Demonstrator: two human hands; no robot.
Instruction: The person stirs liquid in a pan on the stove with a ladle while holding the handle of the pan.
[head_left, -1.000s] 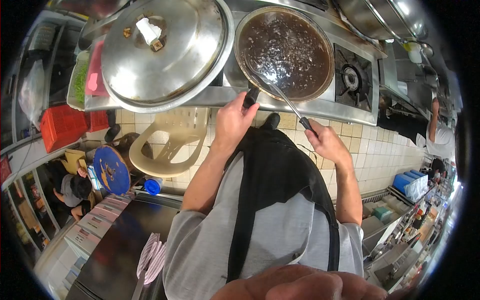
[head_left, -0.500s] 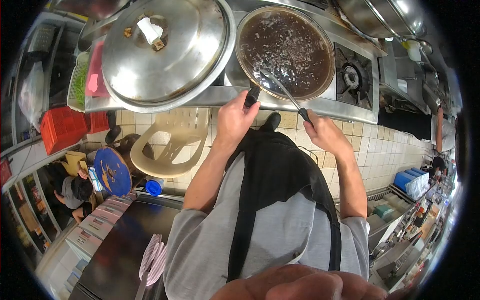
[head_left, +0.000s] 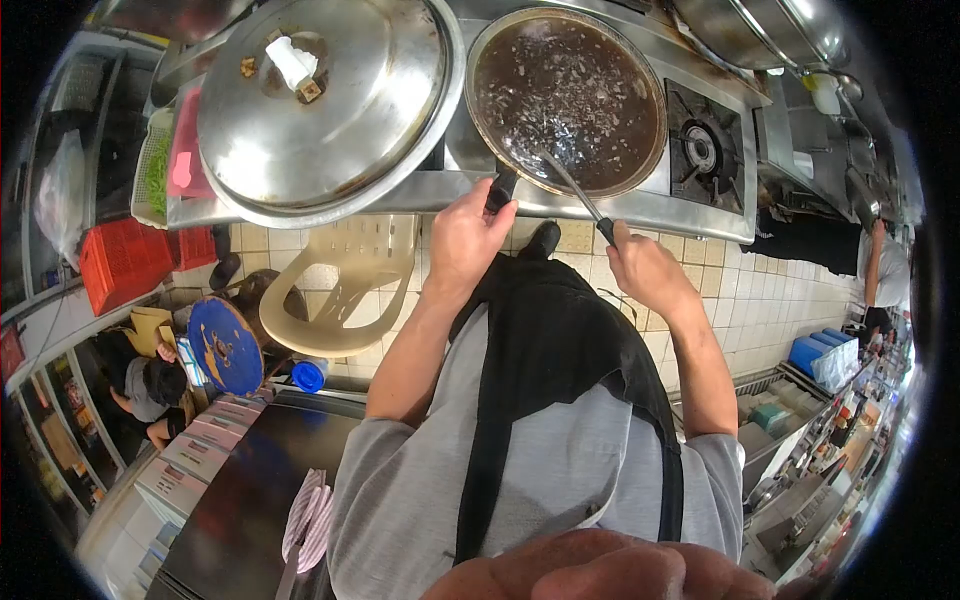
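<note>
Pan (head_left: 470, 100) brimming, utensil (head_left: 577, 187) in!

Left hand (head_left: 465, 235) grips the pan's black handle (head_left: 502, 185), right hand (head_left: 648, 268) wraps the utensil, its end dipped in dark liquid (head_left: 590, 110). The pan sits uncovered on the stove (head_left: 650, 222): filled, seemingly mid-process, and how much remains, we can't tell!

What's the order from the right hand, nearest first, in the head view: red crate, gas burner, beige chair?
1. Gas burner: ahead and slightly right of the right hand.
2. Beige chair: to the left.
3. Red crate: far left.
</note>
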